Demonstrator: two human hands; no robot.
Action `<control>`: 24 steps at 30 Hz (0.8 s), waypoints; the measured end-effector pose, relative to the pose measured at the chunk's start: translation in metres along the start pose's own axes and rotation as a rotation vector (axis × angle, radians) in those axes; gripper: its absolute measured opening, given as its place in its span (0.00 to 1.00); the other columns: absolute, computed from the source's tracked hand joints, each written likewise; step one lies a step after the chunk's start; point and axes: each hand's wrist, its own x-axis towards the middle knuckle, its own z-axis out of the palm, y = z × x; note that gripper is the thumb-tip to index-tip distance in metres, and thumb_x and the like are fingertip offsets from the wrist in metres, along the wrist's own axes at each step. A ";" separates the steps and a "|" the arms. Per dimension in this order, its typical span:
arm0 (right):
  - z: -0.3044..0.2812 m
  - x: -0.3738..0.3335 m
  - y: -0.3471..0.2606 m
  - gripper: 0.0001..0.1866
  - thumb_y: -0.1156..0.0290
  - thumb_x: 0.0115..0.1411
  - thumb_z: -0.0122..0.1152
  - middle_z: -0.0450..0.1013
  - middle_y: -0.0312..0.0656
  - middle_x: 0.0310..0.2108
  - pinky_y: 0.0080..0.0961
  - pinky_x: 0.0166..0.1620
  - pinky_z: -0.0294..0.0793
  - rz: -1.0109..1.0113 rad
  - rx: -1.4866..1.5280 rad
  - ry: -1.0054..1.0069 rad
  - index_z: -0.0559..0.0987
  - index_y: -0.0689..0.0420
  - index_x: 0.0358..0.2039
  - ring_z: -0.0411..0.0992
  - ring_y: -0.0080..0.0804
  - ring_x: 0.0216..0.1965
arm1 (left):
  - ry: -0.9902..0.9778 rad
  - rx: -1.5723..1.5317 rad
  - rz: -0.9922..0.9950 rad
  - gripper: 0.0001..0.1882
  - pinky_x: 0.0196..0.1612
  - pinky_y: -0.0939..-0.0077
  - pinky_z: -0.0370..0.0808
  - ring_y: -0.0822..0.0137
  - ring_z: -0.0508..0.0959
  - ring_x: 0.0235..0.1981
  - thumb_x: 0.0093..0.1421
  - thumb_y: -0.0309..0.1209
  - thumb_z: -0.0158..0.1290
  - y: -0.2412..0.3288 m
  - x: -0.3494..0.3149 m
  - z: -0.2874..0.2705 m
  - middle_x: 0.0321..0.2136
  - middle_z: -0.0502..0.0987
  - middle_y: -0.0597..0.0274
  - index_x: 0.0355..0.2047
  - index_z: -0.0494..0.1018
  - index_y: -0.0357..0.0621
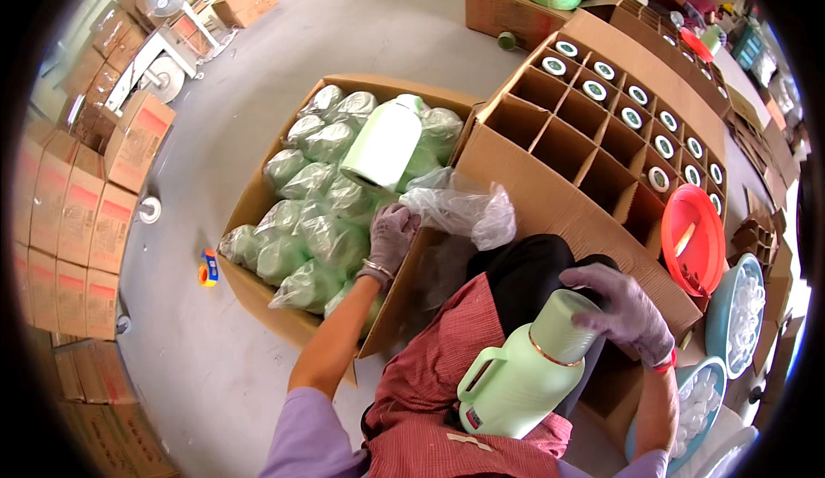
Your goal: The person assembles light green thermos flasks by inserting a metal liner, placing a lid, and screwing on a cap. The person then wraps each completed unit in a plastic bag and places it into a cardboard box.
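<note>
Flask [524, 370] lies tilted on the lap, right hand [632, 310] on its top. Left hand [391, 233] reaches into the carton of bagged flasks [258, 194] at front-left. Divided carton [559, 194] sits right of it; red tray [694, 237] at its right edge.

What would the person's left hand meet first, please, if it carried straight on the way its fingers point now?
Most likely the crumpled clear plastic bag lying just past the left hand, at the edge of the big carton of wrapped green flasks; depth is hard to judge.
</note>
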 end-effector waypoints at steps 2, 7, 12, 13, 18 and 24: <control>-0.011 0.009 -0.009 0.19 0.68 0.55 0.68 0.78 0.44 0.37 0.25 0.45 0.77 0.113 0.054 0.070 0.80 0.62 0.47 0.78 0.28 0.38 | -0.203 -0.439 0.038 0.13 0.49 0.71 0.75 0.63 0.78 0.44 0.63 0.33 0.55 0.046 0.005 -0.047 0.41 0.81 0.61 0.43 0.80 0.40; 0.008 0.065 -0.020 0.27 0.69 0.59 0.65 0.77 0.38 0.41 0.20 0.35 0.74 0.116 0.311 -0.244 0.71 0.59 0.59 0.71 0.20 0.31 | -0.093 -1.097 0.179 0.11 0.40 0.82 0.76 0.77 0.79 0.36 0.64 0.29 0.55 0.117 0.030 -0.095 0.36 0.82 0.66 0.43 0.79 0.36; 0.032 0.113 -0.017 0.62 0.67 0.52 0.77 0.56 0.45 0.66 0.27 0.59 0.67 -0.422 0.949 0.031 0.38 0.56 0.73 0.64 0.30 0.59 | -0.091 -1.100 0.274 0.16 0.52 0.78 0.70 0.72 0.73 0.49 0.66 0.31 0.53 0.189 0.018 -0.111 0.48 0.75 0.62 0.52 0.71 0.37; 0.026 0.110 -0.018 0.65 0.64 0.49 0.79 0.48 0.48 0.71 0.31 0.68 0.55 -0.447 0.766 0.090 0.37 0.56 0.73 0.52 0.36 0.69 | -0.152 -0.993 0.256 0.20 0.58 0.76 0.67 0.70 0.70 0.55 0.67 0.30 0.52 0.197 0.009 -0.111 0.54 0.72 0.60 0.58 0.68 0.38; 0.016 0.076 -0.007 0.40 0.80 0.51 0.63 0.67 0.56 0.58 0.36 0.59 0.69 -0.419 -0.007 0.640 0.62 0.59 0.66 0.68 0.51 0.59 | -0.226 -0.789 0.557 0.28 0.71 0.68 0.51 0.58 0.57 0.70 0.70 0.32 0.42 0.213 -0.017 -0.071 0.67 0.59 0.53 0.68 0.54 0.35; 0.004 -0.017 0.069 0.24 0.82 0.55 0.54 0.72 0.55 0.49 0.39 0.54 0.72 -0.029 -0.406 1.126 0.72 0.64 0.54 0.72 0.53 0.50 | -0.391 -1.293 0.217 0.21 0.62 0.73 0.66 0.65 0.70 0.58 0.73 0.34 0.43 0.176 -0.028 -0.004 0.57 0.69 0.53 0.61 0.63 0.33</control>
